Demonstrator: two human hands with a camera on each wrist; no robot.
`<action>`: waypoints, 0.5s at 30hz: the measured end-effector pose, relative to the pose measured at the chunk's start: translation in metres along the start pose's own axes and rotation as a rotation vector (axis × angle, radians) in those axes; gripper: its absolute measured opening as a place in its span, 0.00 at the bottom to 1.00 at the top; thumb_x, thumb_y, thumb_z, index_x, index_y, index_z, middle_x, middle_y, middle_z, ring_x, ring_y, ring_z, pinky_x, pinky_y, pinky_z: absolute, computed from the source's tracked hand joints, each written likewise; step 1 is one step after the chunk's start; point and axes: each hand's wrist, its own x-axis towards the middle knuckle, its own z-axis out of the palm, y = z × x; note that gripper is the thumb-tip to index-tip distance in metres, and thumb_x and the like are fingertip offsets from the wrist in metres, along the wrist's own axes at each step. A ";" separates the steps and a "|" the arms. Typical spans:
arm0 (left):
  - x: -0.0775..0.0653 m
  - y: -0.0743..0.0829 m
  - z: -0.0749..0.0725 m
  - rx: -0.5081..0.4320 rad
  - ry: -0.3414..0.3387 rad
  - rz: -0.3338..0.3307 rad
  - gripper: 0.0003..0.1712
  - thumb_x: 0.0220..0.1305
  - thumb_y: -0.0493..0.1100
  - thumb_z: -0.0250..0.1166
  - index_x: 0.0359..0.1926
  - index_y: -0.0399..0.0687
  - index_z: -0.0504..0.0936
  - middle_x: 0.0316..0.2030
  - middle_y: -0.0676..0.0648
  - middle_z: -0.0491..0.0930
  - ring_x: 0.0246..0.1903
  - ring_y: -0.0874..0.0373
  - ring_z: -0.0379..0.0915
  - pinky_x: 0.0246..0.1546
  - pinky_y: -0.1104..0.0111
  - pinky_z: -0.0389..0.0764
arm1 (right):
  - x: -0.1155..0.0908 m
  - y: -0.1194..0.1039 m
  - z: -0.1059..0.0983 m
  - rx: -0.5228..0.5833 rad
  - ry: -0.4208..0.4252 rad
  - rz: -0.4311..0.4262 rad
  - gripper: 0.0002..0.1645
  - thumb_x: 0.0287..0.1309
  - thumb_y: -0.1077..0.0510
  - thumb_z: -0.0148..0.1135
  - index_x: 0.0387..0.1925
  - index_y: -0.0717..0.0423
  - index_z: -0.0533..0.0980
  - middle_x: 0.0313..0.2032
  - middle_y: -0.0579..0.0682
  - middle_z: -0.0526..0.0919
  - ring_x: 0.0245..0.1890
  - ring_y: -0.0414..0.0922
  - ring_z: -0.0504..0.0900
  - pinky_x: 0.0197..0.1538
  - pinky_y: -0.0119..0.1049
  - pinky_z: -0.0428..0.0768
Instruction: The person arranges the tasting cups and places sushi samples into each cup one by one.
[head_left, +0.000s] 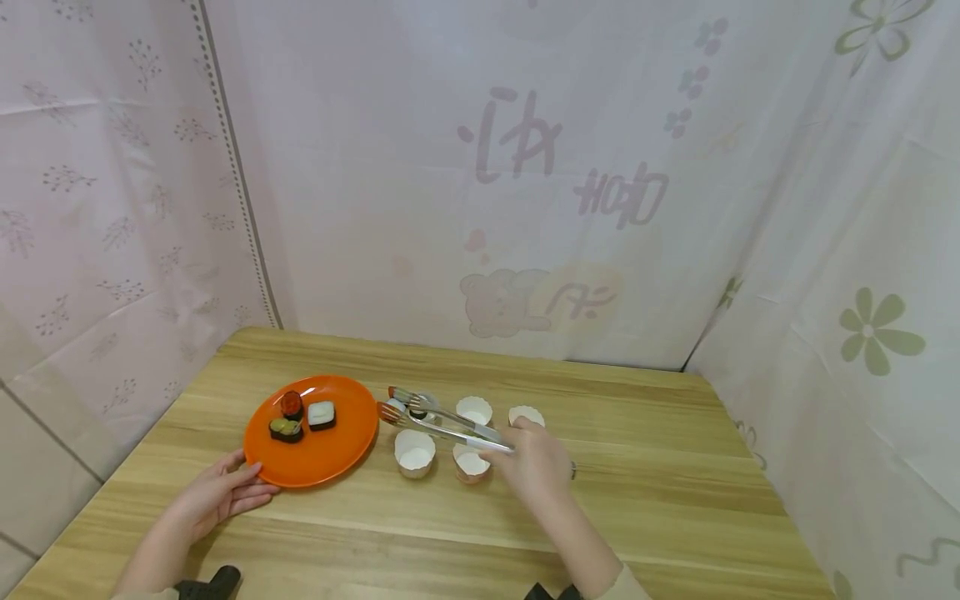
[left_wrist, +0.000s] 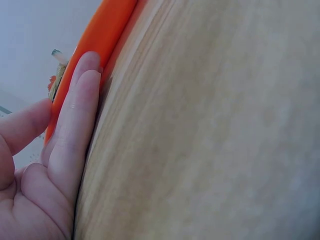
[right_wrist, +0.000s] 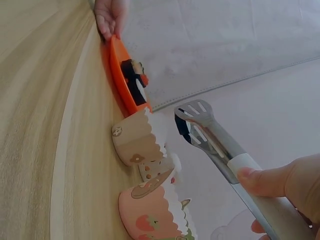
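Observation:
My left hand holds the near-left rim of a round orange plate, thumb above and fingers along its underside. Three sushi pieces sit on the plate: one with a red top, one with a white top and one with a yellow-green top. My right hand grips metal tongs by their white handles. The slotted heads point left, just past the plate's right edge in the head view. A dark piece shows between the heads; I cannot tell whether they pinch it.
Several paper baking cups with scalloped white rims stand right of the plate, among them a front-left cup, a front cup and a back cup. Another cup is partly behind my right hand. Patterned curtains enclose the wooden table.

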 end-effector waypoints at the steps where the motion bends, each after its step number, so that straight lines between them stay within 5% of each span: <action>1: 0.000 0.000 0.000 0.001 0.000 -0.001 0.44 0.76 0.41 0.47 0.71 0.37 0.22 0.41 0.38 0.82 0.43 0.48 0.81 0.51 0.56 0.78 | -0.001 0.001 0.000 0.002 -0.005 0.005 0.22 0.32 0.45 0.81 0.34 0.47 0.87 0.19 0.36 0.68 0.14 0.34 0.58 0.11 0.26 0.57; 15: 0.001 -0.002 -0.001 0.016 0.007 0.019 0.43 0.76 0.41 0.48 0.71 0.35 0.25 0.40 0.39 0.82 0.43 0.48 0.81 0.50 0.56 0.79 | -0.002 0.011 -0.012 0.018 -0.004 0.044 0.26 0.32 0.45 0.80 0.36 0.54 0.87 0.24 0.41 0.79 0.14 0.34 0.61 0.11 0.26 0.60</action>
